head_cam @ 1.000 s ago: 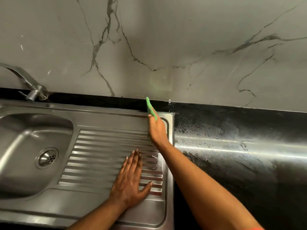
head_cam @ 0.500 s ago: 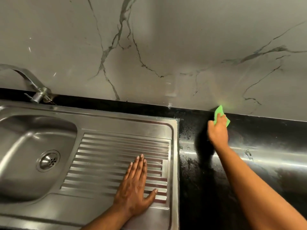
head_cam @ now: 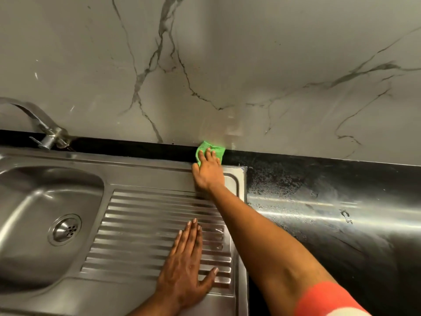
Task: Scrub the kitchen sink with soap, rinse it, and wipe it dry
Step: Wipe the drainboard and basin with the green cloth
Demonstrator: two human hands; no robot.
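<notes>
The stainless steel sink (head_cam: 145, 169) has its basin at the left with a round drain (head_cam: 64, 229), and a ribbed drainboard (head_cam: 136, 236) to the right of it. My left hand (head_cam: 184, 258) rests flat on the drainboard, fingers straight and together. At the back right corner of the sink, my right hand (head_cam: 208, 171) presses a green cloth (head_cam: 210, 149) with straight fingers against the black strip below the wall. Part of the cloth is hidden under the fingers.
A metal tap (head_cam: 43, 131) stands at the back left, behind the basin. A wet, streaked black countertop (head_cam: 330, 213) stretches right of the sink. A grey veined marble wall (head_cam: 227, 65) rises behind everything.
My right hand swept the green cloth right along the back of the counter, then came back left to the sink's back right corner. The left hand stayed flat on the drainboard.
</notes>
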